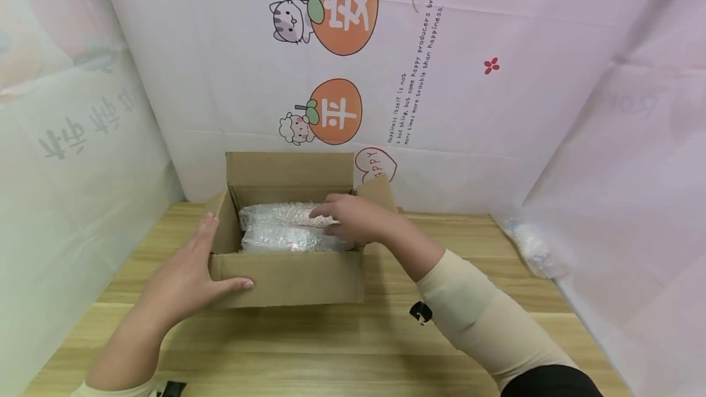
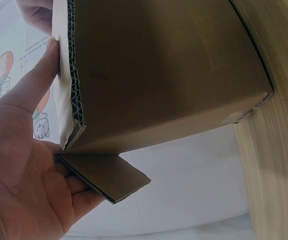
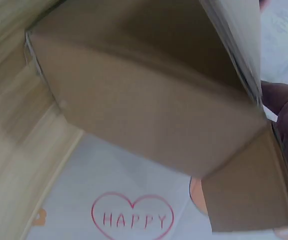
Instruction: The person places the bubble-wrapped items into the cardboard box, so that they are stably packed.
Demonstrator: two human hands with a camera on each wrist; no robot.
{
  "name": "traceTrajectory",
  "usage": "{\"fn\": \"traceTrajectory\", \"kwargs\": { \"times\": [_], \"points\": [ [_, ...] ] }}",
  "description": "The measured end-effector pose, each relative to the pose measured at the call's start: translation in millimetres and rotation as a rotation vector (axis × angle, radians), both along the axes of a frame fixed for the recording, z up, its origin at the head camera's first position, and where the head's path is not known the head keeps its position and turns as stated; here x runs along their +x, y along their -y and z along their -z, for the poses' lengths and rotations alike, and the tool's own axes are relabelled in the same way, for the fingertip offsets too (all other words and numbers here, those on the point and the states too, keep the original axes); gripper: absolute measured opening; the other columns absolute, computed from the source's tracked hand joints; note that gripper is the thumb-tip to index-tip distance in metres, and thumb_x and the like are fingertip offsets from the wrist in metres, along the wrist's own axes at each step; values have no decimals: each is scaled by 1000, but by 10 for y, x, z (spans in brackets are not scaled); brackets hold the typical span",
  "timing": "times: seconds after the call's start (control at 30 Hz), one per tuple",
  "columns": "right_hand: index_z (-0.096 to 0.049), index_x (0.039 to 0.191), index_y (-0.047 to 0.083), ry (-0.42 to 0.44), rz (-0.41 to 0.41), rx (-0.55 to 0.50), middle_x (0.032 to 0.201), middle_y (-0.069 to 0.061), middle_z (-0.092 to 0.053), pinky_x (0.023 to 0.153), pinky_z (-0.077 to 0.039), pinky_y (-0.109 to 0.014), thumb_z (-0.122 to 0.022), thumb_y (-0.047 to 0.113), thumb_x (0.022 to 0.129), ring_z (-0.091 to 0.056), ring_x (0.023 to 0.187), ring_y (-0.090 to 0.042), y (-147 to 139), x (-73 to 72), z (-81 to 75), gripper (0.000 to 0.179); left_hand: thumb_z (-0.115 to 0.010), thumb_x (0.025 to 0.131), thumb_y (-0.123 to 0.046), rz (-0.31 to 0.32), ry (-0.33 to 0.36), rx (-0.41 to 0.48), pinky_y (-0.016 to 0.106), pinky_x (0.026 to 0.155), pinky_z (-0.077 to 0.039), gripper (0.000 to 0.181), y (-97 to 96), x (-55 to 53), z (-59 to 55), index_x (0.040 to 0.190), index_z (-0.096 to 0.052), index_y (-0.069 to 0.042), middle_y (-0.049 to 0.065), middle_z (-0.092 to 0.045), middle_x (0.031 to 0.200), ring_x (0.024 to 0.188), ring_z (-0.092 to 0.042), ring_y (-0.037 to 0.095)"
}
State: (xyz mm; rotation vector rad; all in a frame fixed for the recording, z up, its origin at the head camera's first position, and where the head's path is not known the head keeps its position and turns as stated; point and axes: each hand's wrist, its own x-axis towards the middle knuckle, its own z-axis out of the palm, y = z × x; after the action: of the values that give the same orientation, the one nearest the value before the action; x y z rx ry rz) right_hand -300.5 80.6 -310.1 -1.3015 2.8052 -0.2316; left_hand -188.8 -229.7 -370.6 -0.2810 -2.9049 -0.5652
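Note:
An open cardboard box (image 1: 309,279) stands on the wooden table, its flaps raised or spread outward. Inside lie two bubble-wrapped bundles (image 1: 292,239), one behind the other; what the wrap covers cannot be made out. My left hand (image 1: 179,280) rests at the box's front left corner, its thumb stretched along the front and the fingers against the left flap (image 2: 108,177). Over the right side of the box reaches my right hand (image 1: 358,218), its fingers spread and slightly bent above the bundles. Whether they touch the wrap is unclear. In the right wrist view the box's side (image 3: 144,110) hides most of that hand.
A crumpled clear plastic bundle (image 1: 534,247) lies at the table's right edge. White printed sheets (image 1: 441,78) hang behind and on both sides of the wooden table (image 1: 309,348).

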Motion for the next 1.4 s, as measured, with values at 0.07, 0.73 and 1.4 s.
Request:
{"fn": "traceTrajectory", "kwargs": {
  "times": [0.07, 0.73, 1.4],
  "points": [
    [-62, 133, 18, -1, 18, -57, 125, -3, -61, 98, -50, -36, -64, 23, 96, -59, 115, -17, -88, -34, -63, 37, -60, 67, -86, 1, 0, 0, 70, 104, -31, 134, -3, 1, -6, 159, 4, -11, 11, 2, 166, 143, -26, 49],
    [-46, 146, 16, -162, 526, -383, 143, -12, -48, 99, -47, -53, -56, 40, 100, -52, 125, -32, -1443, -367, -255, 53, -60, 69, -85, 3, 3, -10, 70, 106, -29, 134, 0, 14, -29, 158, 5, -10, 12, 3, 165, 143, -24, 49],
    [-30, 149, -3, -113, 873, -120, 144, -36, -31, 98, -35, -71, -51, 48, 99, -28, 129, -59, -2827, -393, 733, 74, -61, 68, -84, 5, 6, 1, 70, 105, -29, 134, -27, 25, -34, 158, 5, -10, 13, 1, 165, 143, -24, 49]
  ]
}}
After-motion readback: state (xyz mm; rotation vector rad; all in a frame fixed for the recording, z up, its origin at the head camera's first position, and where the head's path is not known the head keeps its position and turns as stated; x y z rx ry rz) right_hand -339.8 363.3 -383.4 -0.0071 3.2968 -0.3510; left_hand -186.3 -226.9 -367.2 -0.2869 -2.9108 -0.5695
